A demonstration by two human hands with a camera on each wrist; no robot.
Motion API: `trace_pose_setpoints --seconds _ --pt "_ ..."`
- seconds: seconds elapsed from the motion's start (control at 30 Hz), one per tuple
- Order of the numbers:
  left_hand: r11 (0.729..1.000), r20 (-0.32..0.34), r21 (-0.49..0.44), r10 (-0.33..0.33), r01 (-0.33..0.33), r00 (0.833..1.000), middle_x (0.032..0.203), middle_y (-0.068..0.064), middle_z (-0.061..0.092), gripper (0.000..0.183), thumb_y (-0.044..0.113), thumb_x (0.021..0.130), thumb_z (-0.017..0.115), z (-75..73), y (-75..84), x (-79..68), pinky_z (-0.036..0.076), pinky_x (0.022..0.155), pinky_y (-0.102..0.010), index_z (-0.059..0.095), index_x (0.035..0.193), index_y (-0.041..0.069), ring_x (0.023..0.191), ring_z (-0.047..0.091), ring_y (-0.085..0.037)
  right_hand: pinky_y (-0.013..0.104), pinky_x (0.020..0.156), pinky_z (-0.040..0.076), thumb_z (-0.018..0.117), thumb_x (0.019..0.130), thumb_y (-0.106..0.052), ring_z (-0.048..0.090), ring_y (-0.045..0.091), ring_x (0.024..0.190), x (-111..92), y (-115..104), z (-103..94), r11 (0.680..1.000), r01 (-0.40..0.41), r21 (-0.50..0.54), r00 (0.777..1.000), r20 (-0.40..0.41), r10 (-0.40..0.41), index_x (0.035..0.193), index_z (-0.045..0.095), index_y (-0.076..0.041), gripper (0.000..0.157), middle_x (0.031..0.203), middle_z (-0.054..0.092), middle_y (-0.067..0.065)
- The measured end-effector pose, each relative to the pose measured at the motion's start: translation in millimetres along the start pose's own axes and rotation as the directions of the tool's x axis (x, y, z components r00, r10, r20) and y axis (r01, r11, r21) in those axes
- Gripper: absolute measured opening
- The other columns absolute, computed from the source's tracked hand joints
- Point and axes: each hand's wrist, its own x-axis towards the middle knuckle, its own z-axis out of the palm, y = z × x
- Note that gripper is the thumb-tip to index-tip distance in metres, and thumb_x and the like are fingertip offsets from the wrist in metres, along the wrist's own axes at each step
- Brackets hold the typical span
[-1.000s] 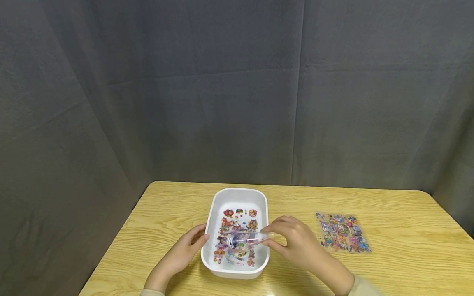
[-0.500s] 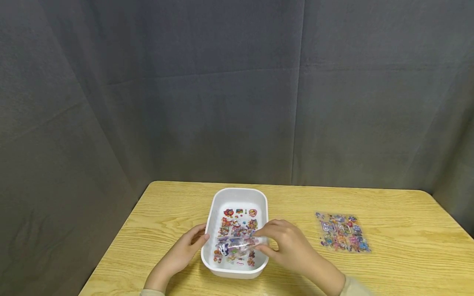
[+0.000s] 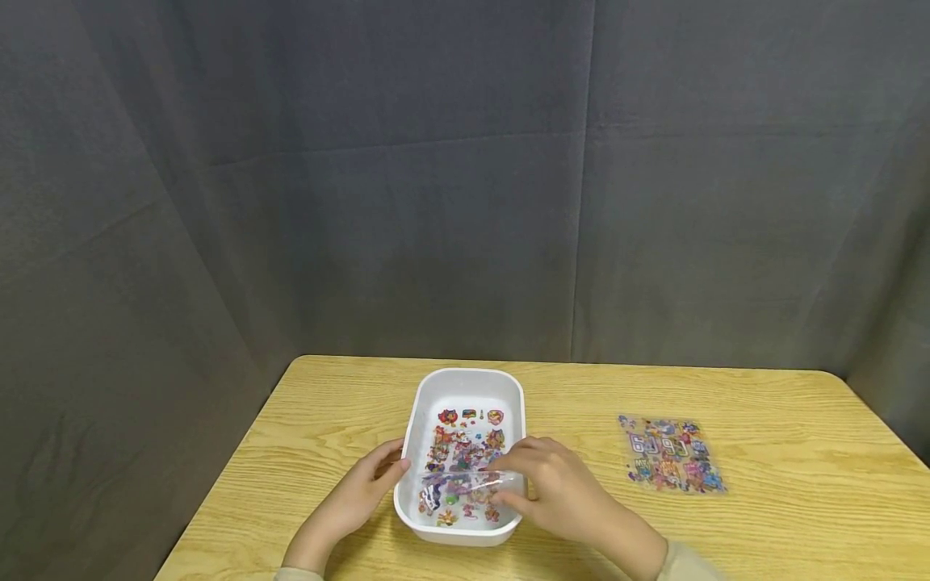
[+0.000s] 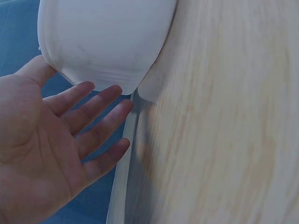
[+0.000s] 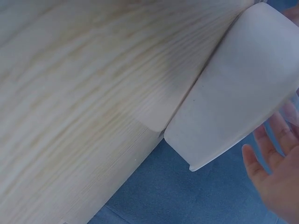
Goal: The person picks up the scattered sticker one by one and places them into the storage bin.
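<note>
A white rectangular tub (image 3: 461,532) with rounded corners stands on the table. Flat on its bottom lie clear sheets printed with colourful cartoon stickers (image 3: 449,417). My right hand (image 3: 555,488) reaches over the tub's right rim and pinches a clear plastic sticker sheet (image 3: 439,489) between thumb and fingers. That sheet is bent and glossy, low inside the near half of the tub. My left hand (image 3: 370,484) rests at the tub's left side, thumb by the rim. In the left wrist view its fingers (image 4: 93,140) are spread and loosely straight beside the tub's outer wall.
Another clear square sheet of colourful stickers (image 3: 672,456) lies flat on the wooden table (image 3: 327,411), right of the tub. A dark grey curtain (image 3: 436,242) hangs behind the table and along both sides.
My right hand has moved left and down into the tub with the sticker sheet, which now sits lower and nearer the front. My left hand has stayed at the tub's side.
</note>
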Motion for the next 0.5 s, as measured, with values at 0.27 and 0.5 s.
trace_pose_setpoints --seconds 0.27,0.5 --pt "1.0 0.006 -0.008 0.004 -0.004 1.0 0.133 -0.015 0.058 0.051 0.029 0.104 0.053 -0.3 0.1 0.0 0.041 0.105 -0.056 0.044 0.145 0.0 0.122 0.054 -0.036 0.038 0.095 0.05 0.078 0.084 -0.04 0.063 0.014 0.103 0.9 -1.8 0.6 0.999 -0.042 -0.012 0.995 0.092 0.043 0.113 0.074 -0.018 0.036 0.107 0.072 -0.007" --pt "1.0 0.002 -0.012 0.0 0.0 1.0 0.133 -0.015 0.058 0.052 0.03 0.104 0.053 -0.2 0.3 -0.3 0.041 0.105 -0.056 0.044 0.146 0.0 0.121 0.055 -0.035 0.039 0.097 0.049 0.078 0.083 -0.042 0.062 0.014 0.106 0.6 -1.4 2.9 1.0 -0.01 -0.028 0.996 0.083 0.013 0.114 0.073 -0.018 0.039 0.109 0.071 -0.008"
